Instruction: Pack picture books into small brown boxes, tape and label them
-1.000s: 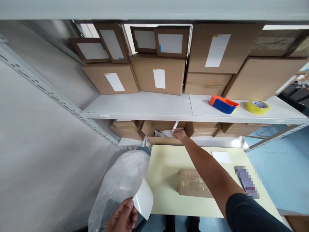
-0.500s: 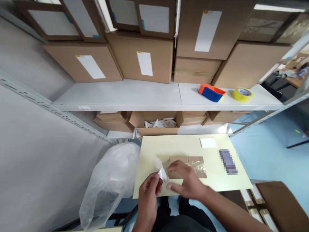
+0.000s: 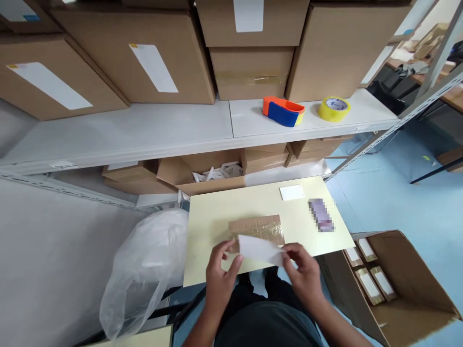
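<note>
Left hand [image 3: 220,277]: thumb and fingers pinched on the left end of the white slip
Right hand [image 3: 306,275]: fingers closed on the right end of the same slip
White slip [image 3: 258,249]: stretched between the two hands over the near edge of the table, sloping down toward the right hand
Cardboard piece [image 3: 257,226]: flat on the table just beyond the hands, covered in clear tape, its near edge hidden behind the slip
Table [image 3: 213,212]: pale yellow, under and beyond the hands
White card [image 3: 292,192]: farther out, beyond the right hand
Plastic bag [image 3: 144,270]: left of the left hand, beside the table
Open box [image 3: 415,294]: right of the right hand, on the floor, small packages inside
Tape dispenser [image 3: 282,111] and tape roll [image 3: 333,108]: near each other on the shelf, well beyond the right hand
</note>
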Motion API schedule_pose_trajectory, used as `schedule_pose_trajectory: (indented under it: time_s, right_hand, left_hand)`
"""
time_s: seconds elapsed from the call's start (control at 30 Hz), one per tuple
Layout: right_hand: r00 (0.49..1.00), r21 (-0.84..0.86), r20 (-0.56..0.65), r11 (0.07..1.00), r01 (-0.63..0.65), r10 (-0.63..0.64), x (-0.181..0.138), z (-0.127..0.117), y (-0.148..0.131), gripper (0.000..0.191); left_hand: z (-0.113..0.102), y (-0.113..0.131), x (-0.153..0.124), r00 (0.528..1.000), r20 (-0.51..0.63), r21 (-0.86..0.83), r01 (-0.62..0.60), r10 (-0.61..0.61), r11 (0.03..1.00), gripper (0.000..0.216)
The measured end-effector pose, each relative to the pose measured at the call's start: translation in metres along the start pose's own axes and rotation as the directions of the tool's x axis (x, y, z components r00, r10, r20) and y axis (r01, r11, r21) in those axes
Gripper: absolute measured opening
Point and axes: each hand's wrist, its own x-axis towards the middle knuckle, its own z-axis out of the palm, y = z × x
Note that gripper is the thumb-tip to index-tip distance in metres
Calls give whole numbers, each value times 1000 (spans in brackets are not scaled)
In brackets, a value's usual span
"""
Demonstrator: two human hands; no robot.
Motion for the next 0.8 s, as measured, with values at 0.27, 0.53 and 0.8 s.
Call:
schedule_pose_trajectory:
  time_s: [0.27, 0.53, 0.8]
  right_hand:
    - [815, 535, -325, 804, -260, 480, 34, -80, 27, 31]
    - [839, 520, -309, 818, -245, 448, 33, -76, 15, 30]
    - [934, 253, 29, 901, -352, 356, 63, -18, 39, 29]
  left_hand:
    - [17, -39, 109, 728, 679, 567, -602, 95, 562, 112]
    - [1, -48, 137, 677, 735, 404, -474, 31, 782, 104]
    - [16, -56, 112, 666, 696, 465, -704, 270, 537, 101]
